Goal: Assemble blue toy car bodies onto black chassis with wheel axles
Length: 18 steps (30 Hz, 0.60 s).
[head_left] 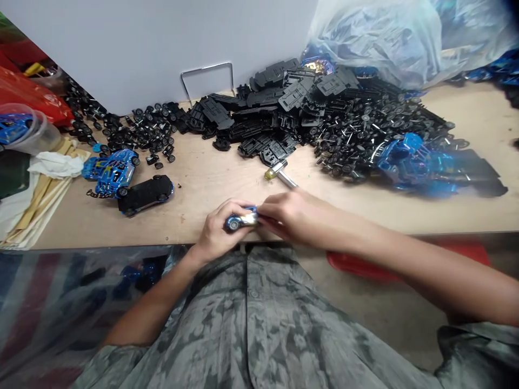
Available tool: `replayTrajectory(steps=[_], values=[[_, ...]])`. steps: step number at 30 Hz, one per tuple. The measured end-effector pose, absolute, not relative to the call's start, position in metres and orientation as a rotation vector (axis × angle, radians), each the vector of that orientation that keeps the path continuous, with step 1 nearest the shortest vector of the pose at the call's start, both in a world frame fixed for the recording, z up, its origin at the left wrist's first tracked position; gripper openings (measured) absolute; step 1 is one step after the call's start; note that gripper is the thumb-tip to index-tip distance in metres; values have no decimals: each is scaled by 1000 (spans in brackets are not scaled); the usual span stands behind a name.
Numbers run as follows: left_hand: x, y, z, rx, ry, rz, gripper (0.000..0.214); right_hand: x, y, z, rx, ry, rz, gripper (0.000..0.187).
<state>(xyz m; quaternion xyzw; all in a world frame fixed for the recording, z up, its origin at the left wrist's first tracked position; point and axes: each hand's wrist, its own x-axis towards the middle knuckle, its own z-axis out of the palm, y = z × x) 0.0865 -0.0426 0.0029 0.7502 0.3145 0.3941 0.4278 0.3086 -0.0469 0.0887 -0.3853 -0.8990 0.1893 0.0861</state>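
Observation:
A small blue toy car [248, 218] with a shiny side and a silver-rimmed wheel is held at the table's front edge. My left hand [221, 227] is closed round its left end, thumb below and fingers above. At the car's right end my right hand [286, 216] is closed, its bent fingers pressed against the car and partly hiding it. Just beyond the right hand lies a small hammer [279, 172] with a yellowish face and a metal handle.
Black car chassis [263, 119] are heaped at the back, beside piles of wheels on axles [352, 146]. Blue car bodies [409, 162] lie at the right. Finished-looking cars [148, 193] rest at the left, near a plastic tub [38, 132]. A plastic bag [385, 38] stands behind.

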Motion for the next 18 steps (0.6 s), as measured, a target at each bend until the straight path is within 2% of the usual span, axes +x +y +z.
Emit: replayTrajectory(steps=[5, 10, 12, 13, 18], values=[[87, -43, 1, 1889, 781, 1025, 25, 294, -37, 97, -1127, -2909, 364, 20], [88, -43, 2, 1915, 800, 1070, 30, 316, -40, 74, -1074, -2509, 650, 24], [88, -42, 3, 1956, 807, 1055, 32, 330, -49, 57, -1075, -2287, 742, 45], [88, -41, 4, 1984, 798, 1050, 34, 335, -55, 49, -1094, -2198, 740, 50], [88, -39, 6, 2061, 759, 1047, 38, 341, -79, 23, -1004, -2046, 454, 45]])
